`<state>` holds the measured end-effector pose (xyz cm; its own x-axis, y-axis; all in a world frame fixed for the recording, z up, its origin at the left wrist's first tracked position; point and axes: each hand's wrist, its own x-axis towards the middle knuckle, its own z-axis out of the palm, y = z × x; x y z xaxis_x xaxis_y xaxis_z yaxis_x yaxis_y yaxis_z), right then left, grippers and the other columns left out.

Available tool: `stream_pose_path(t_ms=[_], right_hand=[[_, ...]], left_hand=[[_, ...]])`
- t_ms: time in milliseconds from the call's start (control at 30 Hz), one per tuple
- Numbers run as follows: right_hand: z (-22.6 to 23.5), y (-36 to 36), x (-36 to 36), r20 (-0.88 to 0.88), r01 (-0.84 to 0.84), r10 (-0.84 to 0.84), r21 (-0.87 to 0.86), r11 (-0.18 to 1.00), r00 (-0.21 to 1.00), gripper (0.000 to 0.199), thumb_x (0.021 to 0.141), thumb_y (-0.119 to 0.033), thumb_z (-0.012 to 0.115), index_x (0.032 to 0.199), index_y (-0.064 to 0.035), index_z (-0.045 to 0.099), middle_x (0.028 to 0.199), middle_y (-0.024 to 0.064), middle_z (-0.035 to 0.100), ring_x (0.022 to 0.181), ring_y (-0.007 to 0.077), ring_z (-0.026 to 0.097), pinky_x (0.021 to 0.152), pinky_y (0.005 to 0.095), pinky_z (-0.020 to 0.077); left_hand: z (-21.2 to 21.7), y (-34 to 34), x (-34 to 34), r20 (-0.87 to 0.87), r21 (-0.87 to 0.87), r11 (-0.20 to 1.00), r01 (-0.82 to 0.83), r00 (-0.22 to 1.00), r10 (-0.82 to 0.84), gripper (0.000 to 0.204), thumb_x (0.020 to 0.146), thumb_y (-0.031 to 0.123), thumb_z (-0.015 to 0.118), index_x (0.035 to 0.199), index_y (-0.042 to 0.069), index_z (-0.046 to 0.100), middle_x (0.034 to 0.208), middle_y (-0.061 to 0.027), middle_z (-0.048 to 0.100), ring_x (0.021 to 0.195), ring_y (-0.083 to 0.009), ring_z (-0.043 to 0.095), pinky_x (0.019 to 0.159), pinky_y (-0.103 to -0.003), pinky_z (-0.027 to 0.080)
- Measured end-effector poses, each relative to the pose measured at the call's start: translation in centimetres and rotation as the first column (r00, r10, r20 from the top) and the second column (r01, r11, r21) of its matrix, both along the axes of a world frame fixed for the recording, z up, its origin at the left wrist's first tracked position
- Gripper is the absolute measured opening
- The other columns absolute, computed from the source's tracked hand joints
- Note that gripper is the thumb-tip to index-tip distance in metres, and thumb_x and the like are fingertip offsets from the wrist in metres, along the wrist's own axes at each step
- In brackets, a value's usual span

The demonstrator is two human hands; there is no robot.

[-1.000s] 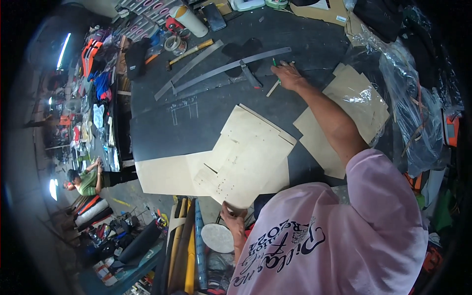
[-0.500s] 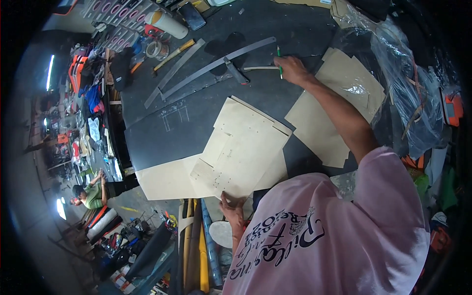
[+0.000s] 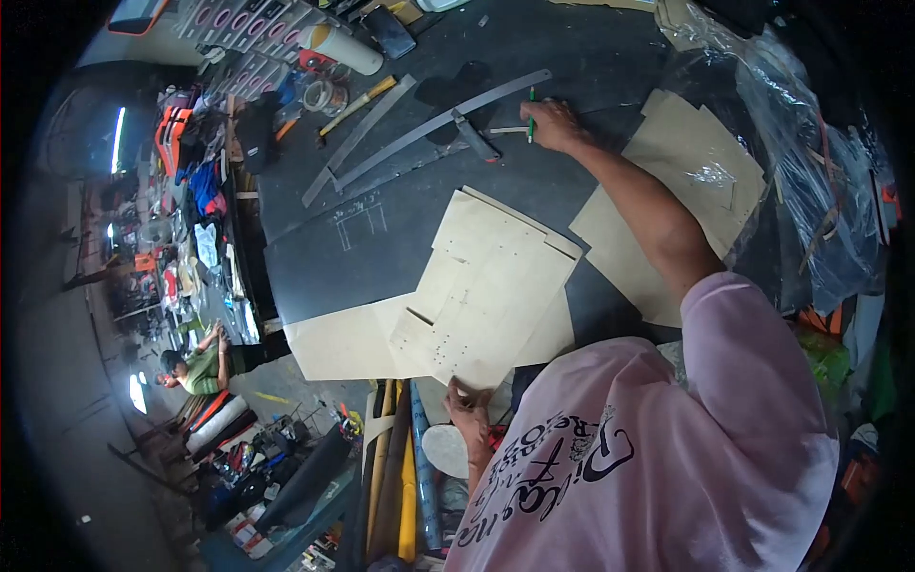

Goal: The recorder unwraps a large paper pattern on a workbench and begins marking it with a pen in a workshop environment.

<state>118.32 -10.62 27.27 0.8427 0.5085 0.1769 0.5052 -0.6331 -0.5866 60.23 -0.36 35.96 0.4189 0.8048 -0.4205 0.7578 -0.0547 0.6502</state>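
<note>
My left hand (image 3: 467, 408) is closed on the near edge of a tan cardboard pattern (image 3: 491, 286) with slots and small punched holes. Other flat tan pieces (image 3: 348, 338) lie under it, reaching out to both sides. Across the dark table, my right hand (image 3: 555, 126) pinches a green pencil (image 3: 531, 116), which stands almost upright. Next to its fingers lies a thin pale strip (image 3: 510, 130). A dark-handled cutter (image 3: 475, 138) rests left of that strip, beside a long metal ruler (image 3: 448, 119).
A second ruler (image 3: 357, 143), a yellow-handled tool (image 3: 360, 103) and a jar (image 3: 322, 97) are at the far left. More tan sheets (image 3: 667, 219) lie under my right arm, beside clear plastic (image 3: 810, 162). Fabric rolls (image 3: 408, 477) stand below the near edge. Another person (image 3: 202, 367) stands off left.
My right hand, with the pencil, has moved left toward the cutter. My left hand stays on the cardboard pattern. The whole view has shifted slightly.
</note>
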Motion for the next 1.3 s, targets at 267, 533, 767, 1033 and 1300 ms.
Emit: stream_pose_path(t_ms=[267,533,767,1033,1300], right_hand=[[-1.2,0.5,0.3,-0.06,0.068,-0.066,0.029,0.997,0.996,0.024,0.077,0.003,0.062,0.097,-0.0094,0.061,0.092,0.0166,0.069,0.094,0.0377,0.067,0.08,0.0494,0.0507],[-2.2,0.8,-0.7,-0.1,0.085,-0.075,0.103,0.991,0.992,0.026,0.078,-0.002,0.066,0.102,-0.0113,0.059,0.089,0.0136,0.068,0.095,0.0353,0.067,0.08,0.0457,0.0513],[-2.2,0.5,0.7,-0.143,0.245,-0.224,0.153,0.957,0.964,0.012,0.079,-0.006,0.066,0.09,-0.0104,0.063,0.089,0.013,0.068,0.092,0.0355,0.066,0.077,0.0454,0.051],[3.4,-7.2,-13.8,-0.275,0.102,0.009,0.387,0.916,0.961,0.019,0.082,0.0,0.059,0.098,-0.0106,0.062,0.092,0.0155,0.067,0.091,0.04,0.065,0.075,0.0465,0.0508],[0.7,-26.0,-21.3,-0.136,0.223,-0.216,0.042,0.974,0.967,0.034,0.082,0.002,0.057,0.114,-0.0049,0.065,0.114,0.0202,0.067,0.11,0.0383,0.063,0.094,0.0455,0.0509]], left_hand=[[0.1,-0.2,0.5,-0.045,-0.033,0.999,-0.026,0.999,0.024,0.081,0.072,0.003,0.08,0.144,-0.003,0.043,0.121,-0.0157,0.047,0.098,-0.0263,0.062,0.084,-0.034,0.052],[1.2,1.2,1.9,0.002,-0.025,0.998,0.054,0.999,-0.054,0.078,0.074,0.007,0.079,0.143,-0.004,0.044,0.122,-0.0173,0.048,0.099,-0.0288,0.063,0.085,-0.036,0.052],[-0.6,0.8,0.6,0.111,-0.098,0.995,-0.001,0.994,0.012,0.077,0.076,0.0,0.077,0.145,-0.002,0.042,0.125,-0.0175,0.048,0.101,-0.0276,0.064,0.088,-0.033,0.053],[-1.6,1.8,0.9,0.039,-0.077,0.997,0.018,0.999,-0.015,0.091,0.07,0.004,0.084,0.149,0.005,0.039,0.125,-0.0155,0.05,0.104,-0.0272,0.059,0.088,-0.036,0.051],[-2.5,2.5,0.8,0.135,-0.101,0.993,0.061,0.99,-0.047,0.093,0.068,0.005,0.085,0.15,0.008,0.039,0.129,-0.0207,0.047,0.105,-0.0346,0.061,0.09,-0.04,0.052]])
